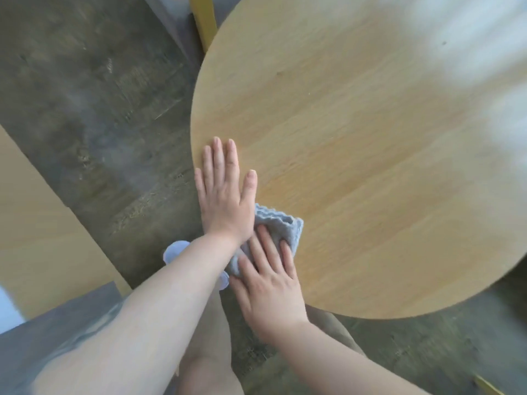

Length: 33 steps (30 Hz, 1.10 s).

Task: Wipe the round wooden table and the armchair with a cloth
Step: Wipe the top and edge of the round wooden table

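Observation:
The round wooden table (370, 143) fills the right and middle of the view, seen from above. A folded grey cloth (281, 226) lies on its near left edge. My right hand (271, 286) presses flat on the cloth with straight fingers. My left hand (225, 189) lies flat on the bare tabletop just beyond the cloth, fingers straight and together, its wrist crossing over the cloth's left part. The armchair cannot be made out with certainty.
A grey concrete-like floor (99, 109) lies left of the table. A yellow wooden leg (204, 21) stands past the table's far edge. A light wooden panel (42, 238) sits at the left edge. My leg and a pale slipper (174, 249) are below the table edge.

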Each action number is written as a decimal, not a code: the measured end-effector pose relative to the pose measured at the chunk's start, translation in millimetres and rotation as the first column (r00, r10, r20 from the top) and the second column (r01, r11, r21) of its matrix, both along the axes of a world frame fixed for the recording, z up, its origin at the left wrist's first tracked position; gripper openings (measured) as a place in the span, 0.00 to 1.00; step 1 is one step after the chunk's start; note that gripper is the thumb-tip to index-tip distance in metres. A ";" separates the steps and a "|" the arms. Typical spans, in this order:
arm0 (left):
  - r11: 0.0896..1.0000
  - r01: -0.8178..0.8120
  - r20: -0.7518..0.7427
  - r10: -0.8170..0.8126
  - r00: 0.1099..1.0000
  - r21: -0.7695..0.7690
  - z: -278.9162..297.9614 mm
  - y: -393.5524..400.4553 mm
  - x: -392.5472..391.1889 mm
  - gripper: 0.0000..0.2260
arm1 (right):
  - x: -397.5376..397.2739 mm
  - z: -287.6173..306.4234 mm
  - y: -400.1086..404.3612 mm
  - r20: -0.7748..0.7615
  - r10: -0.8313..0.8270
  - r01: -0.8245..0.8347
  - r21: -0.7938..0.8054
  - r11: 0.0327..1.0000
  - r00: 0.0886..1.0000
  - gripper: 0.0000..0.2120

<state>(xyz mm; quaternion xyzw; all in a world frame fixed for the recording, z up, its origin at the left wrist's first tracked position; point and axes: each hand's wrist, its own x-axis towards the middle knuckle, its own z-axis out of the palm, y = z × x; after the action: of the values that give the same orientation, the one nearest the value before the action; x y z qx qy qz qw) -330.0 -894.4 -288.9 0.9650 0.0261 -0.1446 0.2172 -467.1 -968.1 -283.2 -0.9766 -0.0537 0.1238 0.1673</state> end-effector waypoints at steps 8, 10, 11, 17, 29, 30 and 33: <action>0.964 -0.107 -0.010 0.108 0.994 -0.243 -1.3 21.8 36.5 0.29 | 51.5 -7.5 -46.2 0.088 -0.744 0.749 -0.091 0.656 0.663 0.28; 0.942 -0.120 -0.066 0.105 0.992 -0.313 4.7 23.1 39.1 0.32 | 81.7 -3.7 23.6 0.046 -0.721 0.723 -0.049 0.689 0.691 0.28; 0.937 -0.090 -0.079 0.067 0.995 -0.338 7.0 26.9 40.3 0.34 | 80.9 -5.0 47.7 0.040 -0.550 0.550 -0.012 0.835 0.835 0.28; 0.920 0.340 -0.066 -0.359 0.931 -0.197 8.8 64.2 51.6 0.35 | 75.4 0.1 -7.8 0.040 -0.469 0.471 -0.100 0.876 0.882 0.26; 0.626 0.779 0.005 -0.779 0.627 -0.045 0.4 118.5 6.4 0.31 | 213.0 7.9 -55.0 -0.082 -0.152 0.141 -0.127 0.982 0.985 0.25; 0.606 0.793 0.016 -0.794 0.608 -0.061 1.4 114.6 6.6 0.30 | 227.2 5.0 -46.2 -0.040 -0.467 0.458 -0.133 0.879 0.883 0.26; 0.522 0.843 0.015 -0.849 0.528 -0.130 11.7 90.3 16.4 0.25 | 275.0 -0.4 27.3 -0.015 -0.679 0.677 -0.070 0.733 0.734 0.28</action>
<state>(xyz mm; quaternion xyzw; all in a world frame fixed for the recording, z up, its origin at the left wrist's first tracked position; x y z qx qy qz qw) -313.7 -804.1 -277.2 0.8375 -0.4485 -0.2573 0.1768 -192.1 -940.8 -283.6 -0.9310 0.3129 0.0753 0.1724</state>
